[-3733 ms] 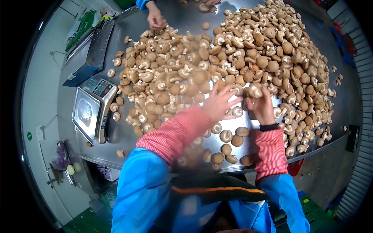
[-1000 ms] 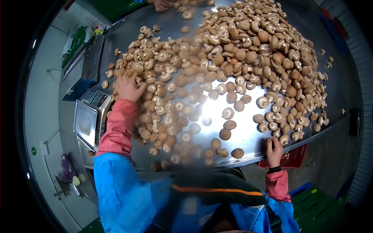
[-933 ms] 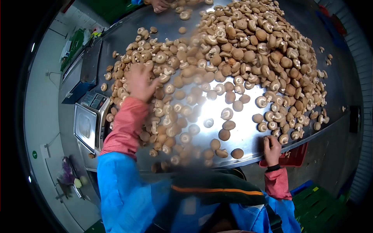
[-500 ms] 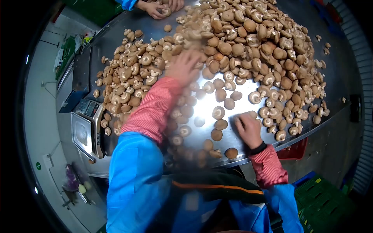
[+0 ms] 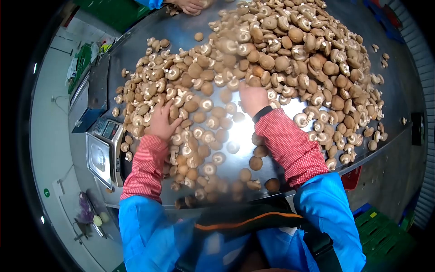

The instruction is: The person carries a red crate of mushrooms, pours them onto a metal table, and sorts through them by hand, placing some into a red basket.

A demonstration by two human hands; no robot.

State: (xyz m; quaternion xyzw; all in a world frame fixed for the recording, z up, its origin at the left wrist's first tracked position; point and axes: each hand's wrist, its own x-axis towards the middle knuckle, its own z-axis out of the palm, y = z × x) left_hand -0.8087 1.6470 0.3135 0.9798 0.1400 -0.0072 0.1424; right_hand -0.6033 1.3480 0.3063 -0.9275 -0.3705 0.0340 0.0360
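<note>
My left hand [image 5: 162, 119] rests on the left spread of shiitake mushrooms [image 5: 147, 86], its fingers and thumb apart around several caps; no mushroom is visibly lifted. At the near-left edge of the large shiitake heap [image 5: 312, 59], my right hand [image 5: 253, 98] is curled closed, back of the hand upward. Its fingertips are hidden, so what they hold cannot be made out. Loose mushrooms lie between and below both hands on the shiny metal table [image 5: 235, 158], some cap up, some stem up.
A digital scale [image 5: 100, 152] stands at the table's left edge, beside a dark box-like unit [image 5: 96, 90]. At the top, another person's hand [image 5: 190, 5] is over the table. Green crates [image 5: 385, 231] and a red crate [image 5: 352, 178] sit below the right side.
My left hand has moved left and down from the middle onto the left mushrooms. My right hand has gone up and left to the heap's edge. More mushrooms lie on the lower left.
</note>
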